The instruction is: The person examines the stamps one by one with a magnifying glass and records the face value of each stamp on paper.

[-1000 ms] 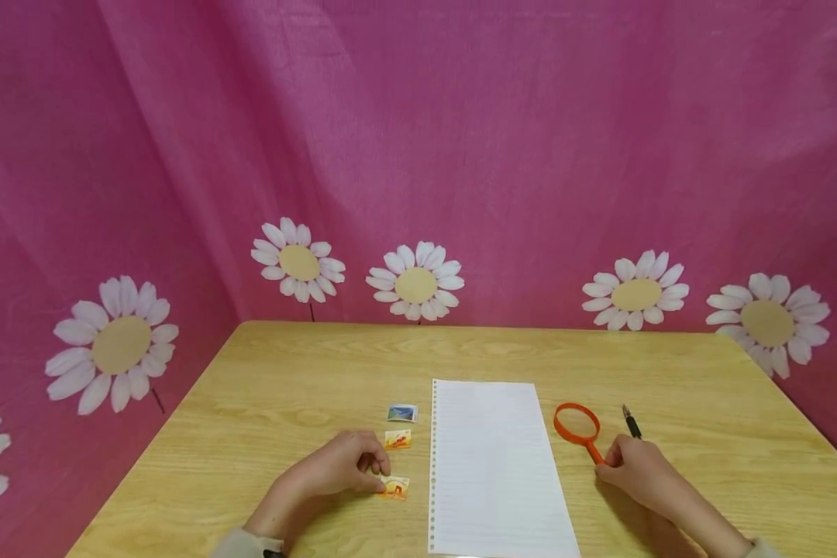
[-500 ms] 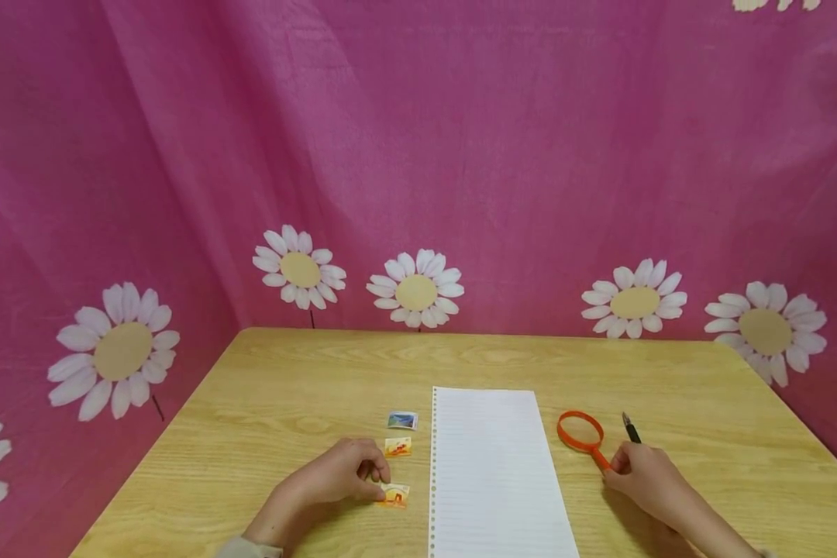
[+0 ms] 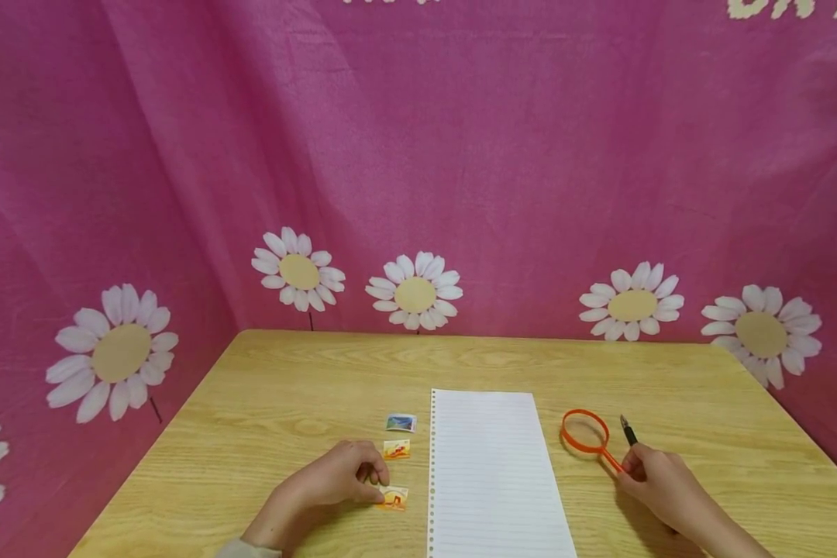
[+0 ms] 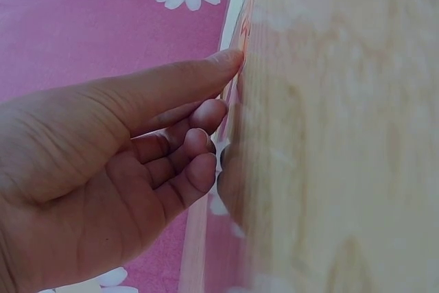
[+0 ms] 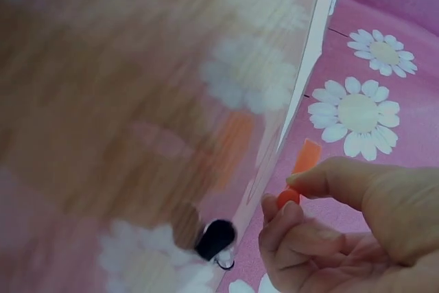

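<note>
Holding tight, right hand: the thumb and fingers pinch the handle of the round orange-rimmed magnifying glass. The grip is narrow, with just the thin handle in it.

Magnifying glass: it is right of the paper, with its ring at the far left end and its handle pointing near and right, into the hand. The right wrist view shows the handle up off the table top – I cannot tell if the ring touches the wood.

Pen: a black pen with a silver tip lies just past the right hand, tip pointing far. The hand hides some of it.

Left hand: the thumb touches the left side of the small yellow and orange paper picture nearest the person. The other fingers are softly bent – I cannot tell if they pinch it too.

Row of pictures: another yellow and orange one lies a bit farther off, and a blue and green one is farthest.

Paper: a long white lined sheet with holes down its left side lies between the hands.

Table: pale yellow wood.

Behind: pink cloth with white daisies.
</note>
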`<action>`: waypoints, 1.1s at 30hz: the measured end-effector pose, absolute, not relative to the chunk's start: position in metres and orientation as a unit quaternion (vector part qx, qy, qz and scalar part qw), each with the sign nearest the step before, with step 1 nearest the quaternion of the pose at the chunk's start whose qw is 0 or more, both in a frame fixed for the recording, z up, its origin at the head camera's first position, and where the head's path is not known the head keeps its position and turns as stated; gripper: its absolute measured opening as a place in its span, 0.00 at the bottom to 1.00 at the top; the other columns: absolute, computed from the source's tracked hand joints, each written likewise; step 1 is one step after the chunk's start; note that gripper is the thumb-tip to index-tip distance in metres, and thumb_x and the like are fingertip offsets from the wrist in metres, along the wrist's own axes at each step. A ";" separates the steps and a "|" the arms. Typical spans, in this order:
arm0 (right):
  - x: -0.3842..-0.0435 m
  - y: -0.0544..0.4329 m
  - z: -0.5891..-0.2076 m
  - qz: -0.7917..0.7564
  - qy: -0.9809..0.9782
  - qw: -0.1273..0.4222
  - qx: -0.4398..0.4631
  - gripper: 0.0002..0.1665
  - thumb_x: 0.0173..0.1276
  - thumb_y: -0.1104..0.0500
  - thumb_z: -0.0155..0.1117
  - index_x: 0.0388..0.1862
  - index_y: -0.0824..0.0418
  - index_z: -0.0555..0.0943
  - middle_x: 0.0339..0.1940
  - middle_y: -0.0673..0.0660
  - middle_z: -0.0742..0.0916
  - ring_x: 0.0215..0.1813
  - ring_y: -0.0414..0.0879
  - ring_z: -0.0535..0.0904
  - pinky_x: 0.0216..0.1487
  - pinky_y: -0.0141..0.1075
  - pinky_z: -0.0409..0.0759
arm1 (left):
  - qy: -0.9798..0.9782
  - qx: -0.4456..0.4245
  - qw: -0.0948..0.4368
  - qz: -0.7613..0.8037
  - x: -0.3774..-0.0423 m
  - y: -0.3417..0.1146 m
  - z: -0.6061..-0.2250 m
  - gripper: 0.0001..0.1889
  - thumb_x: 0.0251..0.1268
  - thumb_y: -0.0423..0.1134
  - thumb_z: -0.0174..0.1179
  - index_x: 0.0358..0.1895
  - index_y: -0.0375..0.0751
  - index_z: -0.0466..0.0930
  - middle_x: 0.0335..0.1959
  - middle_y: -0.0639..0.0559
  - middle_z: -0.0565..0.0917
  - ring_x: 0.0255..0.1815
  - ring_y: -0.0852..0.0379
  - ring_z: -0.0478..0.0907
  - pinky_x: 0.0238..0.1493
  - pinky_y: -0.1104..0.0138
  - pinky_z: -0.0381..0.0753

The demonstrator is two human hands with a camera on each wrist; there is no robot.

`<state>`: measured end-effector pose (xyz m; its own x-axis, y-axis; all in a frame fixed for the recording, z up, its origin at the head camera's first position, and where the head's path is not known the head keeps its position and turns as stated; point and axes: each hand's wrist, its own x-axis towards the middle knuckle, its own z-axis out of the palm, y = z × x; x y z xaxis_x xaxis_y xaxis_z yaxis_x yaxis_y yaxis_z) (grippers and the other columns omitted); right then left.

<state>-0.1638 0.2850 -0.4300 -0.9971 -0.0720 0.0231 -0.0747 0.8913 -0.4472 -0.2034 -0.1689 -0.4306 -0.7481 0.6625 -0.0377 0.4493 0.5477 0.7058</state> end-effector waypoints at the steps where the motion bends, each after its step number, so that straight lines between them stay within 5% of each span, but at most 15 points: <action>1: -0.163 0.285 -0.430 0.228 -0.973 0.005 0.039 0.06 0.61 0.64 0.67 0.28 0.62 0.77 0.23 0.49 0.81 0.25 0.35 0.72 0.26 0.29 0.71 | 0.867 0.321 0.151 0.351 -0.203 -0.169 -0.431 0.07 0.55 0.36 0.71 0.33 0.42 0.83 0.30 0.53 0.78 0.29 0.70 0.68 0.32 0.77 0.71; 23: -0.154 0.286 -0.441 0.209 -0.957 0.123 0.161 0.11 0.57 0.68 0.71 0.28 0.58 0.76 0.21 0.44 0.77 0.24 0.27 0.61 0.24 0.27 0.66 | 0.864 0.322 0.155 0.354 -0.202 -0.171 -0.433 0.06 0.55 0.35 0.71 0.33 0.42 0.83 0.30 0.53 0.79 0.30 0.70 0.69 0.33 0.76 0.72; 33: -0.157 0.282 -0.445 0.179 -0.933 0.204 0.235 0.18 0.48 0.72 0.75 0.27 0.57 0.76 0.22 0.41 0.76 0.25 0.25 0.60 0.22 0.26 0.65 | 0.866 0.327 0.149 0.348 -0.204 -0.170 -0.433 0.06 0.55 0.35 0.71 0.33 0.42 0.83 0.30 0.55 0.77 0.30 0.71 0.68 0.33 0.77 0.72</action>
